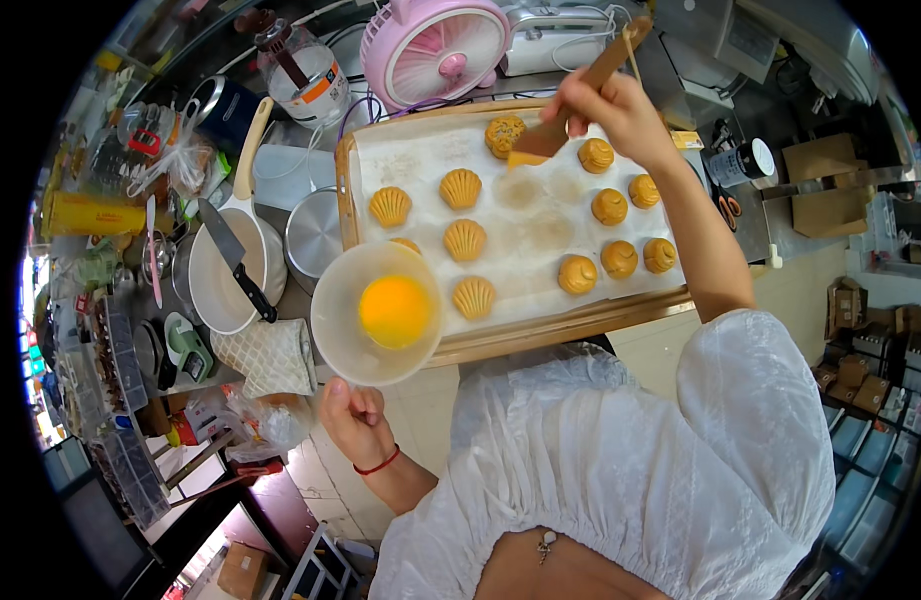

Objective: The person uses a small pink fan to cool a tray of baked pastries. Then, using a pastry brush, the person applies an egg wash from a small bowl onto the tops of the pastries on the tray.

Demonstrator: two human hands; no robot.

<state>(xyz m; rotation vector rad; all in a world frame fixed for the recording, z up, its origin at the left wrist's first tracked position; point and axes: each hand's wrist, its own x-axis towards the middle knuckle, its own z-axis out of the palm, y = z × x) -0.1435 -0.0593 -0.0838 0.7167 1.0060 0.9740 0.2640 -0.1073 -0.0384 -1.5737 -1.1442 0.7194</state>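
My left hand [359,424] grips the near rim of a translucent plastic bowl [333,315] with beaten egg [395,311] in it. The bowl overlaps the left front corner of a baking tray [520,336] lined with white paper. A pastry brush with a wooden handle [614,56] is in my right hand [606,112]; its egg-coloured bristles are beside a rough-topped pastry [504,136] at the tray's far edge. Shell-shaped pastries [460,188] lie on the left half, one partly hidden by the bowl. Several round swirled pastries [609,206] lie on the right.
Left of the tray are a white pan [205,289] with a black-handled knife [243,274] across it, a metal pot [318,232] and a quilted cloth [269,356]. A pink fan [438,52] stands behind the tray. Scissors [725,206] and a dark jar [738,163] are at the right.
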